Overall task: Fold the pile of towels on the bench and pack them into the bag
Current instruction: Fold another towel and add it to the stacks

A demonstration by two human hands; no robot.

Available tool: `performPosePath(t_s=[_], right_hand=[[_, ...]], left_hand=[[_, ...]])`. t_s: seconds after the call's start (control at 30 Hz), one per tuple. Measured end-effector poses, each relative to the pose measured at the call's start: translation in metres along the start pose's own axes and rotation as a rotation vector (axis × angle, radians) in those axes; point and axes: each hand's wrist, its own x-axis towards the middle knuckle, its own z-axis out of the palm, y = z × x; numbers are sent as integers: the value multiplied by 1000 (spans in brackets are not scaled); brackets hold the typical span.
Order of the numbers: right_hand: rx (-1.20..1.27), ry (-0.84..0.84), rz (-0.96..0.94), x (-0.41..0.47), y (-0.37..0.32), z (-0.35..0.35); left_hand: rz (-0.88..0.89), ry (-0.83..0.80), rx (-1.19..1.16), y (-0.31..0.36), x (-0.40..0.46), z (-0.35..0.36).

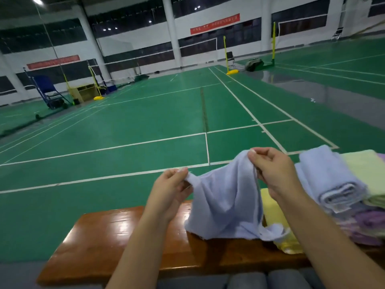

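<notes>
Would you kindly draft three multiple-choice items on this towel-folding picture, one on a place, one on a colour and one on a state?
1. Where does the rolled towel lie?
A. on the floor
B. on top of the pile of towels at the right end of the bench
C. on the bench's left end

2. What colour is the towel held up by both hands?
A. pale blue
B. red
C. black

3. How is that held towel just now?
A. folded flat on the bench
B. packed in a bag
C. hanging loose, pinched at its top edge by the left hand and the right hand

Answers:
1 B, since the roll rests on the green and purple towels at the right.
2 A, since the cloth is light blue.
3 C, since the fingers pinch the upper edge while the lower edge reaches the bench.
</notes>
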Motion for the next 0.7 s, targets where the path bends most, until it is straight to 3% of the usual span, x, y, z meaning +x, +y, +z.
performPosePath(t_s=[0.23, 0.53, 0.7], right_hand=[[-248, -134, -157, -65, 34, 9], [-346, -176, -201, -88, 53, 2], [-381, -251, -264, -95, 52, 2]], left_hand=[[-58, 5, 106, -50, -36, 33], [67, 1, 458, -76, -61, 28], [103, -8, 477, -72, -68, 28]])
